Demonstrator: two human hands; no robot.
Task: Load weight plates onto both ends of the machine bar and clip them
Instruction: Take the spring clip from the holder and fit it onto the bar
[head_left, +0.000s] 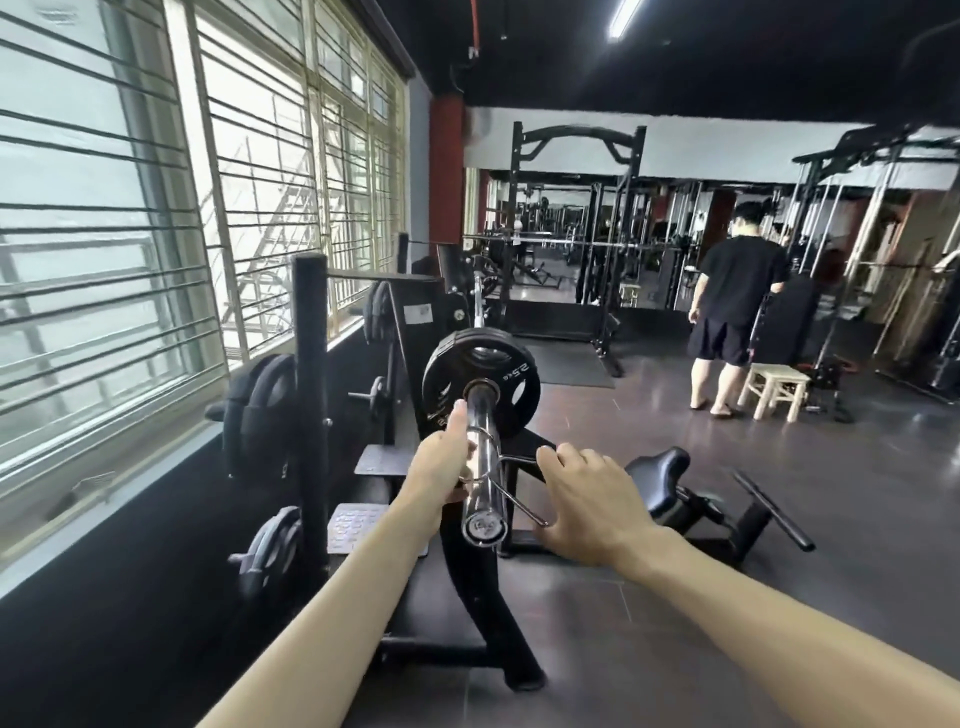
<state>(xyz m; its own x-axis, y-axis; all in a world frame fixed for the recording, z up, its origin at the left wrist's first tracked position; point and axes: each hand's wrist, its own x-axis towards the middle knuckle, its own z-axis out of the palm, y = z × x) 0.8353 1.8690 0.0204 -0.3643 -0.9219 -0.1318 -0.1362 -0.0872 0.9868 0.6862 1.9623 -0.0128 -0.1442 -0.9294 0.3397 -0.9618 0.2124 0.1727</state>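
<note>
Chrome bar sleeve (480, 467) is pointing toward the camera, carrying a black 2.5 kg plate (480, 382) at 12 o'clock. The left hand (441, 462) is gripping the spring clip (498, 480) on the sleeve; the right hand (587, 499), fingers spread loosely, is touching the clip's handles at 3 o'clock.

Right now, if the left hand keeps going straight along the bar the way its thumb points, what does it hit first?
Probably the 2.5 kg plate. The left hand lies along the bar sleeve at the spring clip, thumb aimed at the plate's face. Depth is unclear.
</note>
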